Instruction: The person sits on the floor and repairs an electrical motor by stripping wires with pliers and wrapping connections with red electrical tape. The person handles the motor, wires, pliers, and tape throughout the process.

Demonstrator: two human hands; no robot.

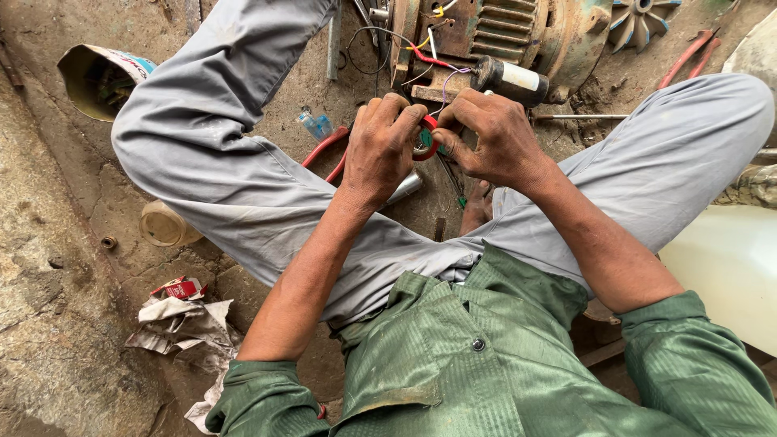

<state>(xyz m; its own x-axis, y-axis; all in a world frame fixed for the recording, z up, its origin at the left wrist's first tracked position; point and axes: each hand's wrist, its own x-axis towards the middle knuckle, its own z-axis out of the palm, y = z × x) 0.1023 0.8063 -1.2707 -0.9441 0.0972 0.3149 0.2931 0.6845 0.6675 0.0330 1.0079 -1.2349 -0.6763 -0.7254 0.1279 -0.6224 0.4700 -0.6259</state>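
I sit cross-legged on a dirt floor in grey trousers and a green shirt. My left hand and my right hand meet over a red roll of tape, and both grip it. Thin wires, red, yellow and purple, run from just above my hands up to an old greenish electric motor. A black cylinder with a white band, a capacitor, lies just beyond my right hand, against the motor.
Red-handled pliers lie under my left hand, another red-handled pair at top right. A cut can stands top left. A round lid, crumpled paper and a white container lie around my legs.
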